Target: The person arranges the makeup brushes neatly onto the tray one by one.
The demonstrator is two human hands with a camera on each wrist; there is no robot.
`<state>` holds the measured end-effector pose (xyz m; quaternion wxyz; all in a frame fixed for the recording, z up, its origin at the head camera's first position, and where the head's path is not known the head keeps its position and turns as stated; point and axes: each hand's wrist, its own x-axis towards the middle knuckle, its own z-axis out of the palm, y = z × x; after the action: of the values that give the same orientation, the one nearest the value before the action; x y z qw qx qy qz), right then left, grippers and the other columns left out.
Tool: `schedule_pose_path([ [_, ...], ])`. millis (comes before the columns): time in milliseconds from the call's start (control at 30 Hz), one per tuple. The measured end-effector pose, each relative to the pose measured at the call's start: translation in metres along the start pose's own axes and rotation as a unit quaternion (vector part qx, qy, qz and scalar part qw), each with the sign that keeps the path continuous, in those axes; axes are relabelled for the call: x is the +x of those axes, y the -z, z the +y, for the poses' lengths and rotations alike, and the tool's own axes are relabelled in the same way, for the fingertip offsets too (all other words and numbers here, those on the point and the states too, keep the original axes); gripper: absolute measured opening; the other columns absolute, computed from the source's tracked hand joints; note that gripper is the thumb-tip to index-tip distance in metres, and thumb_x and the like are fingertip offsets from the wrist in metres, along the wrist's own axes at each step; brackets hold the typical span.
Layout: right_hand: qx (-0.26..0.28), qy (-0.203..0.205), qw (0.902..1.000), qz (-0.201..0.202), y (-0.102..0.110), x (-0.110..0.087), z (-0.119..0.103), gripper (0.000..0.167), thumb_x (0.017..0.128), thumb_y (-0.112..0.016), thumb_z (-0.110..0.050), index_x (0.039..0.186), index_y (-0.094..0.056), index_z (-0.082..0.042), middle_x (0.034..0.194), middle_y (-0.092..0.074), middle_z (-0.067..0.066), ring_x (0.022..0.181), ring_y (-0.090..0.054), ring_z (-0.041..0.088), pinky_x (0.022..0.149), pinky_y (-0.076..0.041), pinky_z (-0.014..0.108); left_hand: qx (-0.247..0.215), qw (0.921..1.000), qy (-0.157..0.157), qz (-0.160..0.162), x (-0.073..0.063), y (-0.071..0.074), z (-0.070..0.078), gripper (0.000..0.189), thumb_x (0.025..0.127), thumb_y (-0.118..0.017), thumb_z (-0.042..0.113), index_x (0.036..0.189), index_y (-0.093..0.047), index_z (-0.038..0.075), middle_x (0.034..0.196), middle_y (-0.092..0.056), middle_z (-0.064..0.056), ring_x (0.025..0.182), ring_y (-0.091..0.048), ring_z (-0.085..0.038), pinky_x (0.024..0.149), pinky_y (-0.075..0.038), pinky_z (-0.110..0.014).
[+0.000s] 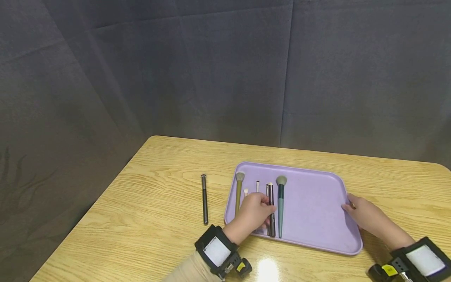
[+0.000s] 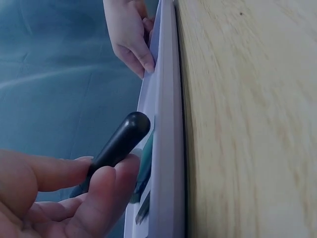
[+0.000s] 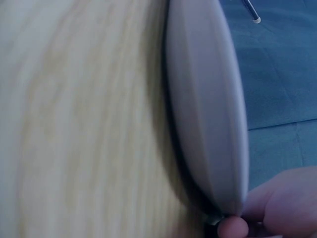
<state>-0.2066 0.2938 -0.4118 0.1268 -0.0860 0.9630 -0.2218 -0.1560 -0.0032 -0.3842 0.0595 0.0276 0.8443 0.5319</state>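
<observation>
A dark brush (image 2: 119,144) is pinched in the left hand (image 1: 251,215) over the tray's (image 1: 317,219) left part, among the other brushes (image 1: 280,207). The tray's right rim is gripped by the right hand (image 1: 366,217). The neighbouring brushes could be knocked askew if the dark brush is dragged sideways.
</observation>
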Motion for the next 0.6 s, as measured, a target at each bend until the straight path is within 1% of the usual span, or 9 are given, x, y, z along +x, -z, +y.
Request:
schedule_pose_path([
  [100,0.000,0.004,1.0000,0.001,-0.001,0.000,0.001,0.055,0.102,-0.045,-0.013,0.131,-0.025,0.030,0.127,-0.036,0.049,0.115,-0.041,0.061,0.090,-0.041,0.063,-0.013,0.9999,0.005,-0.007,0.001,-0.002,0.001,0.010,0.089,-0.067,0.002,0.086,-0.059,-0.002,0.054,-0.051,0.001,0.040,-0.045,-0.007,0.037,-0.042,-0.019],
  [233,0.001,0.008,1.0000,0.003,-0.001,0.000,0.001,0.056,0.102,-0.046,-0.013,0.131,-0.026,0.030,0.126,-0.037,0.049,0.114,-0.041,0.061,0.090,-0.041,0.064,-0.022,0.9996,0.007,-0.015,0.001,-0.006,0.002,0.009,0.089,-0.067,0.002,0.088,-0.059,-0.002,0.054,-0.051,-0.001,0.042,-0.046,-0.007,0.038,-0.044,-0.021],
  [333,0.003,0.007,1.0000,0.002,0.000,-0.001,0.000,0.055,0.102,-0.045,-0.012,0.132,-0.025,0.030,0.127,-0.037,0.048,0.115,-0.041,0.060,0.090,-0.042,0.063,-0.027,0.9994,0.011,-0.016,0.001,-0.008,0.004,0.009,0.089,-0.067,0.002,0.091,-0.060,-0.003,0.055,-0.051,-0.002,0.042,-0.046,-0.008,0.039,-0.046,-0.022],
  [433,0.005,0.008,1.0000,0.002,0.001,-0.001,0.000,0.055,0.102,-0.045,-0.011,0.132,-0.025,0.030,0.127,-0.037,0.048,0.115,-0.041,0.060,0.090,-0.042,0.063,-0.026,0.9995,0.014,-0.012,0.001,-0.010,0.006,0.008,0.089,-0.067,0.002,0.092,-0.061,-0.003,0.055,-0.051,-0.002,0.041,-0.045,-0.008,0.038,-0.045,-0.022],
  [500,0.005,0.009,0.9999,0.003,0.001,-0.001,0.000,0.055,0.102,-0.045,-0.011,0.132,-0.025,0.030,0.127,-0.037,0.048,0.116,-0.041,0.060,0.090,-0.041,0.063,-0.022,0.9996,0.012,-0.010,0.001,-0.012,0.009,0.008,0.089,-0.067,0.002,0.089,-0.060,-0.003,0.054,-0.051,-0.002,0.040,-0.045,-0.008,0.037,-0.043,-0.021],
  [600,0.005,0.008,1.0000,0.002,0.000,-0.001,0.000,0.056,0.102,-0.046,-0.012,0.132,-0.025,0.030,0.127,-0.036,0.048,0.116,-0.040,0.061,0.090,-0.041,0.064,-0.020,0.9997,0.009,-0.013,0.001,-0.015,0.011,0.008,0.089,-0.067,0.001,0.088,-0.060,-0.002,0.053,-0.051,-0.002,0.040,-0.044,-0.007,0.036,-0.041,-0.019],
])
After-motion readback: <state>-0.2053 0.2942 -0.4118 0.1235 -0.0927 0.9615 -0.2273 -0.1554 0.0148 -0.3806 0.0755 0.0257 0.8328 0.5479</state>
